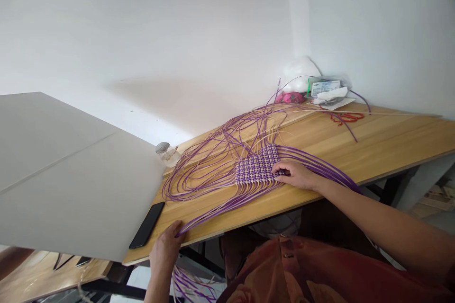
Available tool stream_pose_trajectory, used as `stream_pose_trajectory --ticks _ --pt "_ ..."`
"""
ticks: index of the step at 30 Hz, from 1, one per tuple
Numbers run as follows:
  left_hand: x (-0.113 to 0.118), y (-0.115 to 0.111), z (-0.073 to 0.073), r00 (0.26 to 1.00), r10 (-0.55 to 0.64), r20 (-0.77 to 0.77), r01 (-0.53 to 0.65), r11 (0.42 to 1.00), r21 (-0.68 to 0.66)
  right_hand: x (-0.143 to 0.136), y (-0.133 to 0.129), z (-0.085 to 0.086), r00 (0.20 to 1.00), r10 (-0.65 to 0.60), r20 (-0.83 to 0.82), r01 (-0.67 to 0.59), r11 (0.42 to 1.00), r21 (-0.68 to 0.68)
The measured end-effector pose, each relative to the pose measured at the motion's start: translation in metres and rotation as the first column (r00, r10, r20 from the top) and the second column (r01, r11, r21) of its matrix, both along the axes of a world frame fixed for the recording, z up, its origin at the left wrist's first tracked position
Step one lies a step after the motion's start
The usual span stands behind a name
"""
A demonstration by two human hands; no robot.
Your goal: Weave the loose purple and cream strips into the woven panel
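A woven panel (256,166) of purple and cream strands lies flat on the wooden table, with long loose strands (209,151) fanning out behind it and to both sides. My left hand (166,245) is closed round a bundle of strands (213,210) at the table's front left edge; their ends hang below the tabletop. My right hand (293,173) rests on the panel's right end, fingers bent and touching the weave. Whether a strand is pinched between its thumb and finger is too small to make out.
A black phone (147,226) lies at the table's left edge beside a grey partition (71,175). Behind it stands a clear jar (168,154). At the back right are plastic packets (329,90), a pink bundle (290,98) and orange-handled scissors (346,117). White walls (177,33) enclose the back.
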State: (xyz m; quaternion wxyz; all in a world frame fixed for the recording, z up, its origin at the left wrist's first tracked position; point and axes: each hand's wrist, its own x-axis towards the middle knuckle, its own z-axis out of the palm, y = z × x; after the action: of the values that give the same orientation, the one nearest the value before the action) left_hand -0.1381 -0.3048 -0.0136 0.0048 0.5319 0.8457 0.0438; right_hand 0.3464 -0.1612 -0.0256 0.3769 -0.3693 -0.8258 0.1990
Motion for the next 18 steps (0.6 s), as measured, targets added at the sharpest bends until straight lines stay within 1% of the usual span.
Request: stream_pose_trajectory --ticks 4,9,13,15,18 --pt "-0.013 -0.01 -0.002 1.0 0.007 0.002 -0.007 0.999 0.038 0.0 -0.001 -0.001 1.0 -0.011 0.007 0.011 1.0 -0.003" --pt "-0.042 -0.027 -0.004 0.993 0.11 0.042 -0.112 0.993 0.042 0.001 0.001 -0.002 1.0 -0.007 0.008 0.007 1.0 -0.007" --pt "-0.062 -0.036 -0.001 0.974 0.226 0.009 -0.226 0.974 -0.003 0.001 0.001 -0.002 1.0 -0.007 0.009 0.008 1.0 -0.006" --pt "-0.069 -0.04 -0.001 0.964 0.265 -0.013 -0.264 0.964 0.025 0.001 0.001 -0.002 1.0 -0.007 0.011 0.007 1.0 -0.006" --pt "-0.074 -0.046 -0.005 0.961 0.276 -0.028 -0.272 0.957 0.101 0.001 0.001 -0.002 1.0 -0.008 0.012 0.008 1.0 -0.004"
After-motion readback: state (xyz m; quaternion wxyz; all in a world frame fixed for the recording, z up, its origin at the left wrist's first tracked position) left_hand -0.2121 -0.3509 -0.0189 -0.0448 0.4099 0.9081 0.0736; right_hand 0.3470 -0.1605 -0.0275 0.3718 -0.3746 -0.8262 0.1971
